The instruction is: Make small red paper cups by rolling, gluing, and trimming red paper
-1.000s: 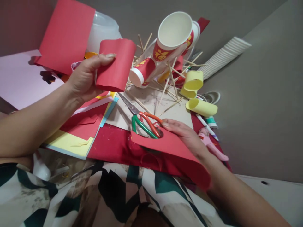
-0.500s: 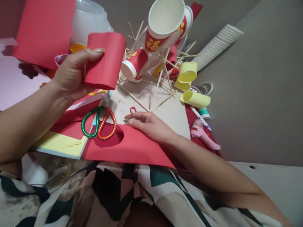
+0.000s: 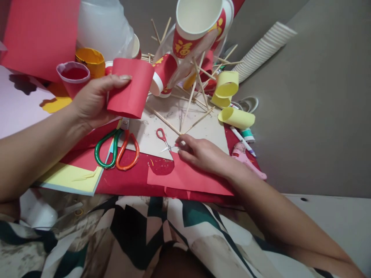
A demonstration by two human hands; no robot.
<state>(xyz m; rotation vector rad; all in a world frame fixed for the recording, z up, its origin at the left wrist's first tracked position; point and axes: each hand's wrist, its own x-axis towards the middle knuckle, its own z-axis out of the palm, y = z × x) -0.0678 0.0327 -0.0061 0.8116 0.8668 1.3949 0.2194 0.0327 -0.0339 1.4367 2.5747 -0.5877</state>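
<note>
Sheet (image 3: 199, 178) shifted; left hand (image 3: 94, 97) clasps tube (image 3: 133, 92), curled right hand (image 3: 201, 154) touches small scissors (image 3: 169, 147).

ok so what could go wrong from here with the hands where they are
The rolled red paper in the left hand might crease if the thumb presses harder. The right hand is right at the small red-handled scissors, so a fingertip could get nicked on the metal. A wooden stick ends close to those fingers, so a careless move may knock it.
</note>
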